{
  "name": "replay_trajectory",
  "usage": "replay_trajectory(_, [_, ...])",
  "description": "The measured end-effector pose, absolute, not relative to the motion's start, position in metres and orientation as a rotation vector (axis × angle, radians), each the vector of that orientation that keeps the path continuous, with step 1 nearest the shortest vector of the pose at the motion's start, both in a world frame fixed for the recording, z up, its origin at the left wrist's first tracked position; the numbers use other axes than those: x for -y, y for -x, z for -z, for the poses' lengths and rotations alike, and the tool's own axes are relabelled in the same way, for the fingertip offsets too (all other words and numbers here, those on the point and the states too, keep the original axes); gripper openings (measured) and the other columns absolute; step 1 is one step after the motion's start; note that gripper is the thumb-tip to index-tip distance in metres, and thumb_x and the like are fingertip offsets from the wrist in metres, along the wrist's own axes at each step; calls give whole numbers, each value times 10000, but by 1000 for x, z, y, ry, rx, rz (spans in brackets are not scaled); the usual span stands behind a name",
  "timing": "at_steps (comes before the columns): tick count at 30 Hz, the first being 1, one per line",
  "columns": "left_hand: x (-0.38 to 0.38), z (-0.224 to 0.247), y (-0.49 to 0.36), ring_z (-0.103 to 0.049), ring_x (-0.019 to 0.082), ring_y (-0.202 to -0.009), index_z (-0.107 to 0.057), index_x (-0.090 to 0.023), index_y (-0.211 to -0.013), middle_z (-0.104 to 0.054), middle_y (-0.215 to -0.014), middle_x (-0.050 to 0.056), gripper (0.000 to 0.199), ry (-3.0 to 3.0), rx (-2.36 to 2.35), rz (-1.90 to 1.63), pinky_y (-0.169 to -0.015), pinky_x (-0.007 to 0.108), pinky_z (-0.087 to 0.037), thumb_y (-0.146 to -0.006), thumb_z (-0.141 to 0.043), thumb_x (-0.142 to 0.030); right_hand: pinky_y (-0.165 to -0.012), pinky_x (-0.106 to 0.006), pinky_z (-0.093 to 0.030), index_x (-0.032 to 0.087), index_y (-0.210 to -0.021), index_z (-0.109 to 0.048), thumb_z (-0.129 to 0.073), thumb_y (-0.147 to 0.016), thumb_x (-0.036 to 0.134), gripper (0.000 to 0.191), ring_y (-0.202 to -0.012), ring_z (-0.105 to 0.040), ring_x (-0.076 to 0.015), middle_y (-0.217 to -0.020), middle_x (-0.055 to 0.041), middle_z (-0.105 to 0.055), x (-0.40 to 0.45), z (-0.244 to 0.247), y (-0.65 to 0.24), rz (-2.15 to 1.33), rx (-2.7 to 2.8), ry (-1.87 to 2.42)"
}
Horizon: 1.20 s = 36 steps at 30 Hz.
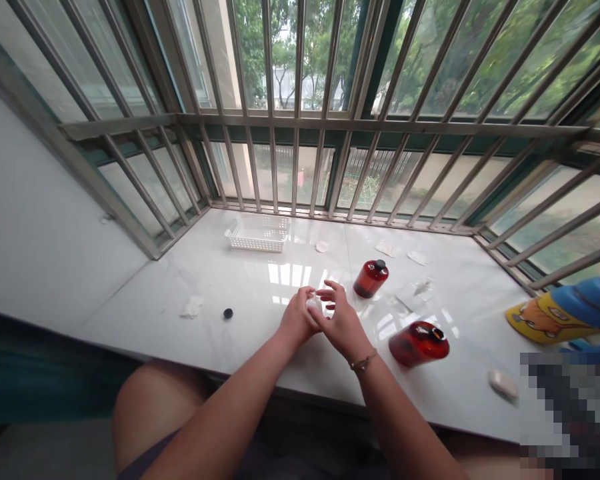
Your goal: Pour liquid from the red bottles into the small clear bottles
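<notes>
A: Where are the hands?

B: Both meet over the glossy white marble sill (260, 293), just in front of the person. The left hand (296, 319) and right hand (341, 325) are pressed together around a small clear, whitish object (314, 304).

A: What is it?

B: Too small and too covered to name; it could be a little transparent bottle or cap. The left fingers curl closed about it from below, while the right thumb and fingers (333, 292) pinch at its top, the others fanned loosely. A thin bracelet (363, 363) sits on the right wrist.

A: How would it handle?

B: I judge it light and stiff, probably smooth plastic, so rather slippery. Holding it round the body with one hand and at the top with the fingertips of the other, as now, seems the sound grip.

A: What lies around?

B: A capped amber-red round plastic bottle (371, 278) stands just beyond the right hand. A second amber-red bottle lying on its side, mouth open (419, 343), is near the right forearm. A small black cap (228, 313) lies apart to the left, beside a crumpled white tissue (193, 307). A white lattice plastic basket (258, 234) sits near the window bars (300, 120).
</notes>
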<state>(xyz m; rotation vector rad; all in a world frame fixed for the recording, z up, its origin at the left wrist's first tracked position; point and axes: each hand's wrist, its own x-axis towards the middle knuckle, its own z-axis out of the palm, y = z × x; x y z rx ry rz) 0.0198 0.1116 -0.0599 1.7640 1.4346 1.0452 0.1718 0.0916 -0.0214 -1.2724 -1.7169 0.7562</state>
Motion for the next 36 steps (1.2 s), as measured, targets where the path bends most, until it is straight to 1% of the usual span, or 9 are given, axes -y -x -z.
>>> replay_trajectory(4, [-111, 60, -18, -717, 309, -1163, -506, -247, -1319, -703, -1249, 107, 713, -1763, -1417, -1068, -1021, 462, -577, -709, -870, -292, -869, -464, -639, 224, -1598, -275, -710, -972, 548, 828, -1017, -741, -283, -1292, -151, -719, -79, 35, -166, -884, 1598, 1302])
replay_trajectory(8, [-111, 61, -18, -738, 294, -1104, -509, -253, -1326, -720, -1184, 78, 772, -1718, -1412, -1060, -1007, 444, -588, -668, -912, -287, -906, -470, -615, 195, -1476, -371, -670, -992, 569, 681, -938, -727, -266, -1054, -88, -725, -71, 42, -166, -756, 1449, 1350])
replay_trajectory(13, [-111, 61, -18, -738, 292, -1132, -495, -261, -1336, -725, -1208, 79, 767, -1701, -1419, -1035, -1018, 443, -581, -686, -902, -283, -1078, -508, -557, 235, -1565, -260, -649, -1007, 458, 716, -1347, -635, -313, -1418, -184, -654, -63, 44, -163, -793, 1504, 1257])
replay_trajectory(15, [-111, 60, -19, -736, 292, -1133, -498, -257, -1327, -722, -1215, 78, 766, -1699, -1415, -1030, -1024, 445, -577, -677, -903, -275, -1080, -508, -555, 238, -1588, -237, -639, -1006, 425, 732, -1345, -639, -314, -1400, -174, -665, -61, 45, -162, -818, 1535, 1242])
replay_trajectory(19, [-111, 58, -20, -733, 282, -1119, -528, -245, -1299, -718, -1199, 71, 735, -1687, -1431, -1053, -1026, 431, -571, -671, -908, -275, -1084, -517, -541, 228, -1493, -339, -632, -996, 394, 600, -1069, -723, -260, -1164, -96, -704, -59, 48, -159, -771, 1441, 1292])
replay_trajectory(24, [-110, 55, -20, -721, 282, -1138, -536, -241, -1294, -717, -1215, 70, 748, -1658, -1409, -1052, -1046, 438, -552, -651, -918, -246, -1165, -527, -483, 258, -1568, -266, -631, -974, 350, 704, -1405, -583, -304, -1462, -165, -616, -58, 50, -155, -836, 1440, 1233])
replay_trajectory(29, [-108, 57, -19, -719, 281, -1129, -519, -245, -1337, -712, -1210, 66, 766, -1637, -1400, -1090, -1035, 442, -551, -671, -897, -236, -1002, -482, -578, 235, -1470, -341, -628, -965, 338, 589, -1013, -727, -254, -1160, -100, -702, -60, 50, -155, -786, 1401, 1281])
replay_trajectory(34, [-108, 61, -19, -709, 289, -1148, -460, -259, -1436, -721, -1224, 65, 893, -1612, -1365, -1113, -1080, 470, -517, -669, -916, -239, -1082, -507, -547, 253, -1577, -254, -608, -951, 282, 720, -1446, -553, -324, -1463, -181, -604, -61, 52, -153, -820, 1437, 1244])
replay_trajectory(36, [-109, 62, -19, -702, 291, -1164, -421, -261, -1484, -714, -1230, 64, 959, -1605, -1356, -1120, -1089, 474, -507, -662, -913, -222, -1081, -516, -546, 245, -1575, -257, -614, -940, 258, 729, -1375, -609, -318, -1354, -154, -662, -61, 54, -153, -836, 1445, 1255])
